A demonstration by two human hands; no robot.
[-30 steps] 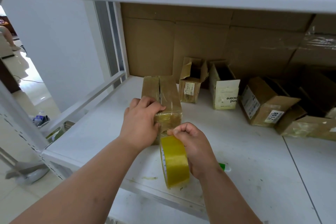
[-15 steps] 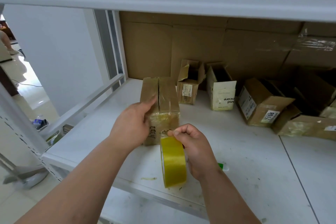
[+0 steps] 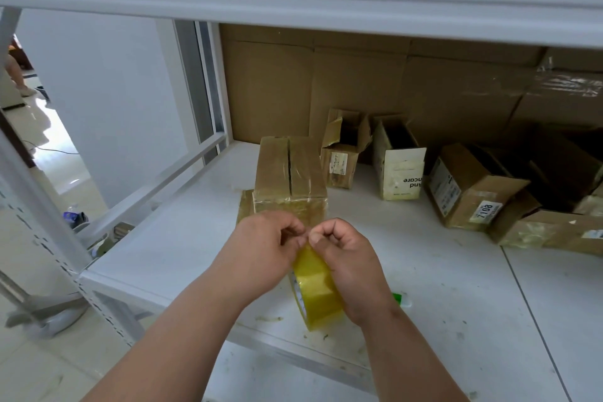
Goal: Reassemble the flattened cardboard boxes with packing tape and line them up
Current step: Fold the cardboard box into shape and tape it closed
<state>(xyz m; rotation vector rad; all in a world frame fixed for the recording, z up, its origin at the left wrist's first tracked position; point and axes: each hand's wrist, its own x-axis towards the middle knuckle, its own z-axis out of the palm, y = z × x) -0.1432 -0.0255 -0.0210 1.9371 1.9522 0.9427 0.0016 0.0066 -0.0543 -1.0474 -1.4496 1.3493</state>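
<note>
two hands: the left hand (image 3: 261,248) and the right hand (image 3: 342,258) meet just near of the box, fingers curled, fingertips pinched together at the top of the tape roll.
tape: the yellow translucent roll of packing tape (image 3: 318,294) stands on edge between the hands, low on the white shelf surface (image 3: 456,287) near its front edge; the right hand holds it from the right.
box: the brown cardboard box with a taped centre seam (image 3: 290,173) stands just far of the hands, not touched by either; its near face shines with tape.
step: by my reading, the strip run over the seam is being broken off, both hands pinching at the tape where it leaves the roll.
next move: calls for a clean tear or snap across the tape, then smoothing the loose end down on the near face.
row: four or so other small cardboard boxes (image 3: 342,147) lie open or tipped at the far right, against the large cardboard sheets (image 3: 359,85) at the back.
change: half a second ago the left hand gripped the box's left side; it has let go and come to the roll, and the right hand has lifted a little.
</note>
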